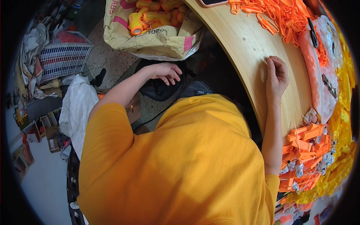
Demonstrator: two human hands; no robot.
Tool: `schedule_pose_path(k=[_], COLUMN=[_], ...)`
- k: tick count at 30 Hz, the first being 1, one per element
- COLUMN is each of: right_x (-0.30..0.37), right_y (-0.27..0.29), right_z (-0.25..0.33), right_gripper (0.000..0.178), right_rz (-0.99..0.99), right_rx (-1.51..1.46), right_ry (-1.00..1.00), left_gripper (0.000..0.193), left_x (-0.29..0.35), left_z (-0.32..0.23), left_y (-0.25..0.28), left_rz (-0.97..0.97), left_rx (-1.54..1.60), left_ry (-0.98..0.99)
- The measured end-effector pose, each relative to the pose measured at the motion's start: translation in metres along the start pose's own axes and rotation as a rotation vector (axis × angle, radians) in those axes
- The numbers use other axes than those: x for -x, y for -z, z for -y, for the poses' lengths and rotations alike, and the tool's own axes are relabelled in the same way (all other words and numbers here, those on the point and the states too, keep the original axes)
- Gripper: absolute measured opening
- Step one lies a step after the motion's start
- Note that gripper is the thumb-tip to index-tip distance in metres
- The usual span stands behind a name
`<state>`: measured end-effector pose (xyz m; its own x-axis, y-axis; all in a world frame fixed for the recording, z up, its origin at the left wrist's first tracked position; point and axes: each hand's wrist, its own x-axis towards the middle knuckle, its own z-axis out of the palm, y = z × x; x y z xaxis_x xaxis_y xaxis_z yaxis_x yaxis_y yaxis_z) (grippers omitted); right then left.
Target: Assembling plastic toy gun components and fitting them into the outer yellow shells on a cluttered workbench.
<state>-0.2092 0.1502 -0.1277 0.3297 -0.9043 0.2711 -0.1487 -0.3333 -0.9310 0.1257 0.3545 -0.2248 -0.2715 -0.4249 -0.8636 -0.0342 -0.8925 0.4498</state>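
Note:
My left hand (pixel 165 74) hangs in the air just below a woven sack (pixel 150 44), with its fingers loosely bent and apart and nothing in it. Inside the sack lie several yellow-and-orange plastic flashlight-like bodies (pixel 155 17). Over the curved wooden tabletop (pixel 247 41) on the right, my right hand (pixel 278 77) is closed, its thumb against the curled fingers. Whatever it may hold is hidden. Ahead of that hand is a heap of orange plastic loops (pixel 287 18). Nearer my right forearm sit orange plastic parts (pixel 305 146) with silvery pieces and wires.
Along the table's right side lie a clear bag of pale pieces (pixel 315 71), a pile of yellow plastic parts (pixel 343 150) and dark tweezers-like tool (pixel 312 33). A phone edge (pixel 213 2) shows at the top. A white plastic basket (pixel 65 56) and white sack (pixel 80 108) stand left.

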Motion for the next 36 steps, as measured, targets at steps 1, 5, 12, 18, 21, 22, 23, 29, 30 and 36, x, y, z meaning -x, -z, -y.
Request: schedule_pose_path(k=[1, 5, 12, 18, 21, 22, 23, 29, 30, 36], right_x=[-0.001, -0.008, -0.002, 0.002, 0.003, 0.002, 0.001, -0.003, -0.002, -0.001], right_y=[0.003, 0.002, -0.003, -0.004, -0.007, -0.006, -0.005, -0.004, -0.003, -0.003], right_z=[0.004, 0.004, 0.003, 0.009, 0.008, 0.011, 0.012, 0.013, 0.015, 0.019], right_gripper=[0.005, 0.004, 0.004, 0.003, 0.003, 0.003, 0.004, 0.007, 0.006, 0.007], right_rz=[-0.011, -0.022, -0.054, -0.141, -0.174, -0.165, -0.155, -0.174, -0.161, -0.144], right_rx=[0.012, -0.002, 0.04, 0.075, 0.049, 0.047, 0.044, 0.159, 0.165, 0.191], right_ry=[0.006, 0.051, 0.006, 0.01, 0.045, 0.042, 0.037, 0.234, 0.214, 0.212], left_gripper=[0.043, 0.043, 0.033, 0.025, 0.017, 0.016, 0.015, 0.014, 0.015, 0.017], left_x=[0.002, 0.007, 0.024, 0.081, 0.083, 0.079, 0.073, 0.01, 0.006, -0.012], left_z=[-0.006, -0.022, -0.079, -0.183, -0.217, -0.23, -0.243, -0.329, -0.346, -0.432], left_y=[-0.001, 0.0, -0.051, -0.124, -0.151, -0.157, -0.163, -0.193, -0.201, -0.26], left_rz=[0.002, 0.038, 0.158, 0.398, 0.322, 0.28, 0.24, -0.177, -0.326, -0.387], left_rx=[-0.01, -0.19, -0.826, -0.766, -0.67, -0.648, -0.62, -0.393, -0.405, -0.656], left_ry=[-0.008, 0.04, -0.234, -0.588, -0.936, -1.031, -1.124, -1.472, -1.566, -1.868])
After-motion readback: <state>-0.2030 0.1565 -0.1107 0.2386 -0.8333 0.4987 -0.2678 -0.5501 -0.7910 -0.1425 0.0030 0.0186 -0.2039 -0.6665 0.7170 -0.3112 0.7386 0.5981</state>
